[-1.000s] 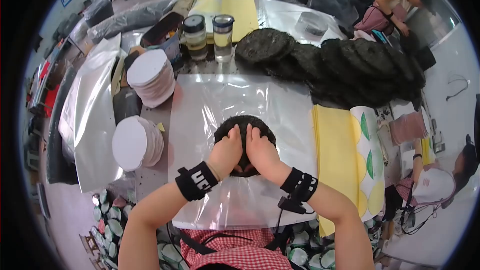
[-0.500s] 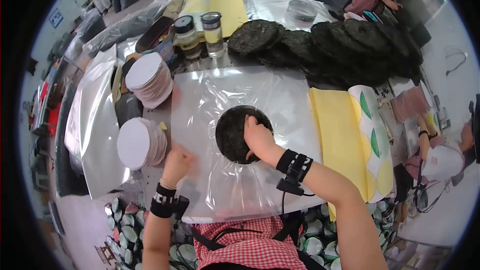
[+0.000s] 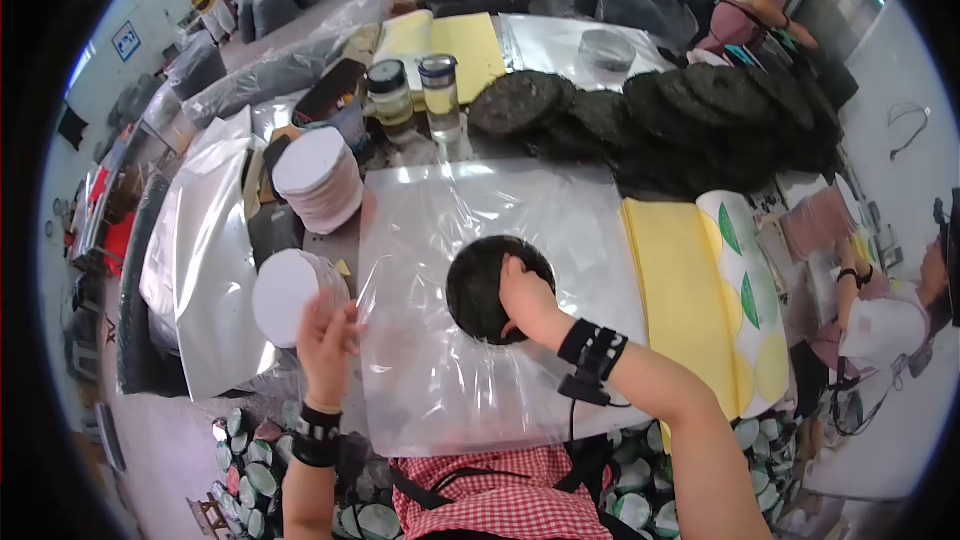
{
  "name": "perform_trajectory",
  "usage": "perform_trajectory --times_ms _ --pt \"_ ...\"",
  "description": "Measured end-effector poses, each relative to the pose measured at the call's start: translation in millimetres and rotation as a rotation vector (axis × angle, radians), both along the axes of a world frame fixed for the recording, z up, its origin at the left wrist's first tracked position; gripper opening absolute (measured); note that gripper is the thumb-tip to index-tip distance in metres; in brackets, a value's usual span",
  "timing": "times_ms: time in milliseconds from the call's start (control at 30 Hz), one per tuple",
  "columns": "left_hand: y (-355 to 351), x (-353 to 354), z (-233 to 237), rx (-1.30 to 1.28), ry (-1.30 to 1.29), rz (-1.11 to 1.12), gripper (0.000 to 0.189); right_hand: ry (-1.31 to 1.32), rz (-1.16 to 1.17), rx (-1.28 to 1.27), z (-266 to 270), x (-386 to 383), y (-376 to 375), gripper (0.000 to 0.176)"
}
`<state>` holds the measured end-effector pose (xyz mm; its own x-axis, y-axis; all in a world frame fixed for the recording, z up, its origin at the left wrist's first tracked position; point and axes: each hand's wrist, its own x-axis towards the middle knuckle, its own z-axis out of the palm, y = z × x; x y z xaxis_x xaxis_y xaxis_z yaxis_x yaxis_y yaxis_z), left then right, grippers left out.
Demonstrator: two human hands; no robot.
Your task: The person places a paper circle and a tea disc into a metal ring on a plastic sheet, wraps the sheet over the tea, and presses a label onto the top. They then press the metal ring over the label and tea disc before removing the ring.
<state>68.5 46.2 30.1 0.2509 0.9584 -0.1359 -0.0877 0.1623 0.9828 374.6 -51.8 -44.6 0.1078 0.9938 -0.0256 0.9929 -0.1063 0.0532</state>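
A dark, round, seaweed-like disc [image 3: 475,290] lies in the middle of a stack of clear plastic sheets [image 3: 410,390]. My right hand [image 3: 528,302] rests on the right part of this disc, fingertips on its surface and thumb apart from the fingers near its lower edge. To the left, my left hand [image 3: 328,345] is raised with its fingers apart, holding nothing visible. It overlaps the right side of the nearer stack of white paper rounds [image 3: 285,298] in this view. Another stack of white rounds [image 3: 310,168] stands just behind that one.
Dark round cakes [image 3: 690,110] are heaped along the back. Yellow sheets [image 3: 680,300] and a sheet of green-marked round labels [image 3: 740,290] lie to the right. Two lidded jars, one a glass jar [image 3: 390,100], stand at back left. A co-worker [image 3: 880,310] sits at the right.
My left hand has moved left and up to the nearer paper stack, and its fingers have spread. My right hand stays on the dark disc. The whole view has shifted slightly.
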Motion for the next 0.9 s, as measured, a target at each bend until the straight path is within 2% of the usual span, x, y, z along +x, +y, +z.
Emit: perform_trajectory --times_ms 33,67,100,167,200,267,300,367,400,433,467,500,533,567,600,633,700,733,767,800,833,867,900 --pt "-2.9 -4.5 -47.1 0.022 -0.003 0.008 0.058 0.000 -0.024 0.029 -4.3 -2.0 1.9 0.099" --pt "-5.6 -10.3 -100.1 0.301 0.269 -0.196 0.063 -0.003 0.015 -0.070 15.6 -3.4 1.2 0.081" --pt "-5.4 -14.7 -125.0 0.568 0.545 -0.405 0.068 0.003 0.013 -0.061 13.0 -6.5 6.4 0.081" --pt "-24.4 56.3 -58.3 1.146 0.815 -0.602 0.093 0.020 -0.097 0.000 1.0 -11.0 7.3 0.062" --pt "-34.0 84.1 -54.0 1.133 0.806 -0.609 0.093 0.017 -0.101 -0.016 1.7 -10.4 -3.4 0.062" --pt "-46.0 125.8 -50.4 1.181 0.752 -0.716 0.120 0.372 -0.039 0.159 24.9 1.3 -31.5 0.059" --pt "-43.9 133.1 -53.0 1.192 0.735 -0.695 0.120 0.539 -0.002 0.265 41.3 13.0 -38.6 0.058" --pt "-46.3 134.2 -65.2 1.160 0.754 -0.691 0.128 0.290 -0.274 0.670 64.9 27.3 -89.9 0.058" --pt "-46.7 134.1 -70.1 1.148 0.744 -0.672 0.119 0.485 -0.524 0.523 40.5 36.5 -124.2 0.057" --pt "-45.8 137.4 -69.3 1.143 0.743 -0.665 0.119 0.679 -0.775 0.357 20.3 48.9 -149.3 0.056" --pt "-47.7 136.2 -66.3 1.112 0.734 -0.669 0.111 0.687 -0.790 0.348 27.3 58.4 -161.3 0.056" --pt "-47.8 136.1 -64.5 1.085 0.726 -0.682 0.103 1.112 -0.842 0.153 40.7 65.3 -170.1 0.058" --pt "-44.0 140.2 -63.8 1.079 0.726 -0.699 0.103 1.530 -0.859 -0.059 47.1 70.3 -174.3 0.060" --pt "-42.2 141.3 -63.5 1.072 0.699 -0.663 0.088 1.536 -0.878 -0.078 42.0 68.3 -179.5 0.060" --pt "-47.4 135.2 -65.3 1.058 0.676 -0.631 0.073 1.534 -0.868 0.025 32.3 61.3 -186.0 0.064" --pt "-51.2 131.6 -70.5 1.045 0.679 -0.635 0.073 1.518 -0.841 0.138 22.0 58.9 -185.3 0.068" --pt "-47.3 137.7 -81.6 0.875 0.711 -0.609 0.050 1.464 -0.746 0.388 5.1 63.2 -165.9 0.077" --pt "-49.9 143.6 -84.7 0.962 0.679 -0.475 0.041 1.437 -0.684 0.515 -2.6 65.7 -148.8 0.082" --pt "-52.7 152.2 -75.9 0.959 0.687 -0.467 0.041 1.365 -0.460 0.586 -10.8 54.1 -129.5 0.085" --pt "-58.2 160.9 -60.2 0.856 0.724 -0.356 0.042 1.290 -0.251 0.644 -18.0 34.8 -111.2 0.089" --pt "-62.0 165.7 -46.9 0.751 0.764 -0.256 0.044 1.290 -0.314 0.746 -1.9 28.6 -79.4 0.083" --pt "-63.4 166.6 -38.3 0.737 0.786 -0.290 0.050 1.287 -0.390 0.849 17.7 24.2 -51.2 0.077" --pt "-67.0 163.5 -39.6 0.729 0.801 -0.310 0.050 1.301 -0.413 0.844 22.8 13.0 -41.4 0.077"
